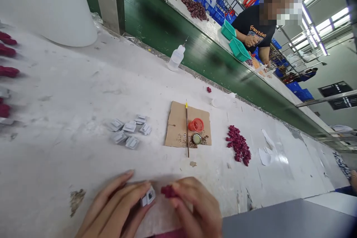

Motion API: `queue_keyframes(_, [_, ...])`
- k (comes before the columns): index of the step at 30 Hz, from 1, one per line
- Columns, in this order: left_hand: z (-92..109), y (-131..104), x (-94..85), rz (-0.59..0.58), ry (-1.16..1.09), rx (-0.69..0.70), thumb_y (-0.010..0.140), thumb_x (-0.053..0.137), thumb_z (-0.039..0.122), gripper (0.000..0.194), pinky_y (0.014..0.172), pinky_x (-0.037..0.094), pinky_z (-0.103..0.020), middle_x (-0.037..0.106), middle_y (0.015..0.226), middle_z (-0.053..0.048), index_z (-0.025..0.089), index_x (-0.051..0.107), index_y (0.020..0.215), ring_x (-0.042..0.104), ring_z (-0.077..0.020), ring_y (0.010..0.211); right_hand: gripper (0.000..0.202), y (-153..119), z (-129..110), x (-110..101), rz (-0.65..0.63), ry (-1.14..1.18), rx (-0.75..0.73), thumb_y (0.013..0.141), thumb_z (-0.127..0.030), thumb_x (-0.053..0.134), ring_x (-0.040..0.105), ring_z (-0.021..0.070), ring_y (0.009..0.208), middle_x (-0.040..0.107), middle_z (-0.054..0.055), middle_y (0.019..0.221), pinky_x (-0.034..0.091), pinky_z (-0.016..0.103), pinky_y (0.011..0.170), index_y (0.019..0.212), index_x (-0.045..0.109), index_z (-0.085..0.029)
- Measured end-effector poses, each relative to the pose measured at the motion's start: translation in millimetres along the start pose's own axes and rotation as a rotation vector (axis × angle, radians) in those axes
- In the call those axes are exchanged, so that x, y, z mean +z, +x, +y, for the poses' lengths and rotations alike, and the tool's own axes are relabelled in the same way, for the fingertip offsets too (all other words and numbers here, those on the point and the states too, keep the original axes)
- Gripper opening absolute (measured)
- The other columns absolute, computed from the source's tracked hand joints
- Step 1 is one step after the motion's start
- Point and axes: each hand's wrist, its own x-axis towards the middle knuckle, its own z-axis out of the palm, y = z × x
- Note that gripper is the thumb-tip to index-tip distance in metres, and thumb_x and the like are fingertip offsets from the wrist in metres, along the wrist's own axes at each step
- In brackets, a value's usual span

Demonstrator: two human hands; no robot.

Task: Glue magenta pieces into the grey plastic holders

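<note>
Near the table's front edge, my left hand (117, 206) grips a small grey-and-white block (148, 196) with a dark opening on the side facing right. Just right of it, my right hand (196, 204) pinches a small dark-red piece (168, 191) between thumb and fingertips. A short gap separates the red piece from the block. Several similar grey-and-white blocks (129, 126) lie in a loose group beyond my left hand. To the right is a pile of small dark-red pieces (238, 145).
A cardboard sheet (175, 119) bears a thin brush (187, 130), a red cup (198, 124) and a round cap (196, 138). Behind it stands a needle-tipped bottle (176, 58) by the green conveyor (200, 55). A large white container (64, 7) stands back left. Co-workers are across the conveyor.
</note>
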Motion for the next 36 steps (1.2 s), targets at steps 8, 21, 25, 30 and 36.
queue_keyframes(8, [6, 1, -2.2, 0.009, -0.039, -0.039, 0.089, 0.056, 0.023, 0.014, 0.095, 0.042, -0.025, 0.068, 0.091, 0.0, 0.018, 0.063, 0.1, 0.054, -0.0141, 0.108, 0.027, -12, 1, 31, 0.138, 0.067, -0.006, 0.084, -0.012, 0.061, 0.064, 0.0135, 0.06, 0.069, 0.004, 0.074, 0.056, 0.022, 0.05, 0.109, 0.066, -0.021])
queue_keyframes(21, [3, 2, -4.5, -0.039, -0.031, -0.006, 0.09, 0.054, 0.024, 0.015, 0.094, 0.043, -0.026, 0.067, 0.093, 0.0, 0.018, 0.063, 0.101, 0.053, -0.0144, 0.11, 0.028, -17, 1, 38, 0.205, 0.063, -0.01, 0.082, -0.007, 0.061, 0.066, 0.0134, 0.064, 0.071, 0.004, 0.078, 0.058, 0.022, 0.054, 0.106, 0.068, -0.02])
queue_keyframes(25, [4, 2, -4.4, -0.044, -0.018, -0.006, 0.09, 0.053, 0.026, 0.016, 0.092, 0.046, -0.027, 0.068, 0.093, 0.001, 0.019, 0.062, 0.101, 0.055, -0.0147, 0.109, 0.03, -15, -2, 32, 0.106, 0.031, 0.009, 0.082, -0.007, 0.062, 0.066, 0.0131, 0.066, 0.07, 0.004, 0.081, 0.059, 0.021, 0.055, 0.108, 0.067, -0.021])
queue_keyframes(30, [4, -2, -6.2, -0.057, -0.042, -0.052, 0.088, 0.055, 0.029, 0.013, 0.092, 0.048, -0.024, 0.069, 0.092, 0.002, 0.022, 0.061, 0.098, 0.057, -0.0134, 0.104, 0.028, -11, -6, 23, -0.068, 0.05, 0.084, 0.086, -0.012, 0.062, 0.067, 0.0135, 0.071, 0.068, 0.005, 0.086, 0.06, 0.022, 0.06, 0.112, 0.066, -0.022])
queue_keyframes(36, [0, -5, -8.1, -0.057, -0.056, -0.109, 0.088, 0.054, 0.031, 0.012, 0.09, 0.051, -0.019, 0.071, 0.092, 0.005, 0.026, 0.061, 0.097, 0.063, -0.0106, 0.094, 0.029, -10, -8, 22, -0.14, 0.064, 0.076, 0.09, -0.015, 0.059, 0.066, 0.0133, 0.077, 0.066, 0.006, 0.089, 0.059, 0.022, 0.067, 0.117, 0.064, -0.022])
